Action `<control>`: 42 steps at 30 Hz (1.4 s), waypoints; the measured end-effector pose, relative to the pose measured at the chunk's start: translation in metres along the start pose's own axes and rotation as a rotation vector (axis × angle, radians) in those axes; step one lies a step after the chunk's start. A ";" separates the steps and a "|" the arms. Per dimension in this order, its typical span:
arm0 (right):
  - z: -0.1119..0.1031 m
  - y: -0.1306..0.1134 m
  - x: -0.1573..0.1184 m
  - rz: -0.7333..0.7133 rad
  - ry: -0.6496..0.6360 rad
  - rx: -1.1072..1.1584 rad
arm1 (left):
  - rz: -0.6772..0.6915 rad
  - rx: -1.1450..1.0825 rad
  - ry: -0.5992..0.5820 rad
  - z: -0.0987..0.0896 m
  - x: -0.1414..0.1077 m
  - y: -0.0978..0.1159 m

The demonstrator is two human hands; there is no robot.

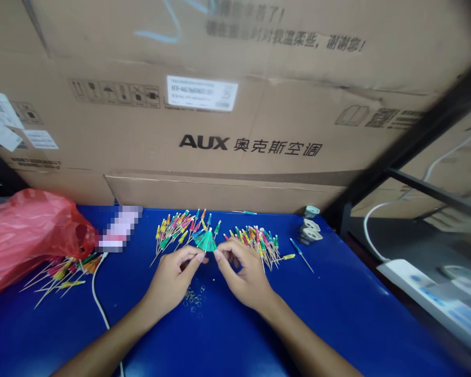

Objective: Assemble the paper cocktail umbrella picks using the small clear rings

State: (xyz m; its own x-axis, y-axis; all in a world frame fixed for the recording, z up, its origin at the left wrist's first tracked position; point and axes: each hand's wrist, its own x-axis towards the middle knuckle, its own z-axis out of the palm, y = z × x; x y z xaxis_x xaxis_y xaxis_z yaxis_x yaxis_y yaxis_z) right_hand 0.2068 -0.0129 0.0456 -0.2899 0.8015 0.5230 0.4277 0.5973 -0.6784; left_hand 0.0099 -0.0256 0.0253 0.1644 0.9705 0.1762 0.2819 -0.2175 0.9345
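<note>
A small green paper umbrella (206, 241), partly spread, is held up between my two hands. My left hand (176, 277) pinches it at its lower left, thumb against the fingers. On its lower right edge, the thumb and fingers of my right hand (245, 275) are closed. Behind my left hand lies a pile of folded colourful paper umbrellas (176, 228) on sticks. A second such pile (259, 241) lies just behind my right hand. Several tiny clear rings (194, 298) are scattered on the blue table (204, 345) beside my left wrist.
A red plastic bag (34, 230) with more umbrellas (68, 272) is at the left, near a blurred phone (119, 230) with a white cable (96, 293). Single blue umbrella (298, 248) and pale pieces (309, 230) lie right. Large carton (219, 173) stands behind; power strip (431, 298) far right.
</note>
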 end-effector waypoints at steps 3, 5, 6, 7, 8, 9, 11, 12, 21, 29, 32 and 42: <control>0.000 0.000 0.001 0.017 -0.018 0.062 | 0.011 0.020 0.005 -0.001 0.001 0.000; 0.002 0.001 0.001 0.041 -0.036 0.110 | 0.023 0.032 0.017 -0.002 0.000 0.001; 0.002 0.002 0.001 0.049 -0.050 0.124 | 0.030 0.032 0.022 -0.002 0.000 0.001; 0.003 0.003 0.001 0.054 -0.059 0.127 | 0.036 0.027 0.022 -0.003 0.000 0.001; 0.004 0.004 0.001 0.058 -0.061 0.119 | 0.041 0.021 0.018 -0.003 0.000 0.001; 0.004 0.005 0.000 0.060 -0.050 0.103 | 0.043 0.013 0.007 -0.002 -0.001 0.001; 0.005 0.006 0.000 0.067 0.002 0.057 | 0.040 -0.001 -0.022 -0.002 -0.002 0.001; 0.006 0.006 0.000 0.068 0.025 0.037 | 0.037 -0.005 -0.038 -0.001 -0.002 0.001; 0.005 0.001 -0.001 0.058 0.032 0.034 | 0.005 -0.005 -0.053 0.002 -0.002 -0.003; 0.020 0.000 -0.009 0.117 0.070 0.196 | -0.040 -0.147 -0.042 0.002 0.002 0.000; 0.028 -0.003 -0.012 0.088 0.066 0.216 | -0.040 -0.189 -0.030 0.000 0.004 0.000; 0.031 0.002 -0.007 0.199 -0.004 0.600 | 0.026 -0.039 -0.136 -0.001 -0.004 0.009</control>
State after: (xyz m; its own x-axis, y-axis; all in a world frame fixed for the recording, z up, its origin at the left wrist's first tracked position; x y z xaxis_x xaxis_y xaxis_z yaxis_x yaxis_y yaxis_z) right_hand 0.1830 -0.0163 0.0241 -0.2583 0.8980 0.3562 -0.0807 0.3474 -0.9343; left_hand 0.0106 -0.0315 0.0329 0.2985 0.9410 0.1594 0.2398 -0.2356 0.9418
